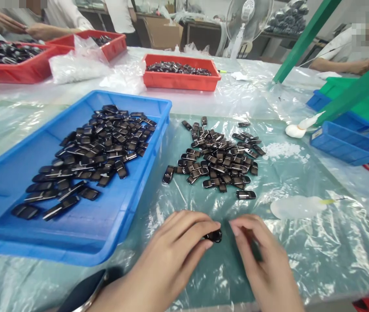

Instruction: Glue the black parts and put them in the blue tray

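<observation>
head view | left hand (171,260) pinched the small black part (216,236) at its fingertips, just above the worktop (334,260) | part's long axis ran roughly sideways | right hand (262,264) loose, gripping nothing - fingertips just right of the part, not touching

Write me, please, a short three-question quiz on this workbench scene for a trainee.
1. True or false: the left hand pinches a small black part at its fingertips.
2. On which side of the loose pile does the blue tray lie? A: the person's left. B: the person's right.
3. Fill in: the far tray beyond the pile is coloured ___.
Key: 1 true; 2 A; 3 red.
</observation>
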### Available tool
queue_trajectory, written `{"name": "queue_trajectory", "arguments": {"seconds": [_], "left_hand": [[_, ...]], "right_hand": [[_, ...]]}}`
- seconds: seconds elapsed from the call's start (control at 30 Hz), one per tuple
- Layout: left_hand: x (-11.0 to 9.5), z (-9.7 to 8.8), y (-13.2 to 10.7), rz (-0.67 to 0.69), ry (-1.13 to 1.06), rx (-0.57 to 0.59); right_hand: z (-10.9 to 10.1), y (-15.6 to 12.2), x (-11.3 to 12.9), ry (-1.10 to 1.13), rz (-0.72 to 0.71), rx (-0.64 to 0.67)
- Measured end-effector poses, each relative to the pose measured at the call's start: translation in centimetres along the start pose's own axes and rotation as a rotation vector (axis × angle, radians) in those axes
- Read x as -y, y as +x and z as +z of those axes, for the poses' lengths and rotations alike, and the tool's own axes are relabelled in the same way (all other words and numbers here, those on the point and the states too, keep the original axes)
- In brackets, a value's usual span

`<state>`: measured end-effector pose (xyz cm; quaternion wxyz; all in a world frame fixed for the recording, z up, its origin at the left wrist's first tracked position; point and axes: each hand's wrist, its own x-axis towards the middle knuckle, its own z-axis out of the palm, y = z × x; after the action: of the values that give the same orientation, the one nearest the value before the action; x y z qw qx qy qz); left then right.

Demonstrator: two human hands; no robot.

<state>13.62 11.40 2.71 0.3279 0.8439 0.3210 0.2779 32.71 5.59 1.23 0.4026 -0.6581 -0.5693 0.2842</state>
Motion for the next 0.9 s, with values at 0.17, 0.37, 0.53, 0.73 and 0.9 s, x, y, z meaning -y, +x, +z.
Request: {"name": "queue_trajectory", "arguments": {"seconds": [0.17,0.37,0.53,0.73,0.9], "left_hand": [[-0.1,0.1,-0.2,0.033,-0.019,0.009],[-0.5,0.3,-0.2,0.122,0.023,-0.057],[-0.4,0.3,-0.1,0.143,0.045,-0.095],[-0.4,0.2,0.0,0.225,0.074,-0.114],[-0.4,0.1,-0.2,0.267,0.12,-0.147]], "right_hand": [[-0.6,-0.6,0.6,0.608,0.256,0.244],[0.7,-0.8,0.9,0.887,0.379,0.222],[0.7,-0.9,0.9,0.907,0.365,0.223],[1.2,-1.0,1.5,0.953,0.382,0.192],[1.7,-1.1,3.2,0.992,0.488,0.083]]}}
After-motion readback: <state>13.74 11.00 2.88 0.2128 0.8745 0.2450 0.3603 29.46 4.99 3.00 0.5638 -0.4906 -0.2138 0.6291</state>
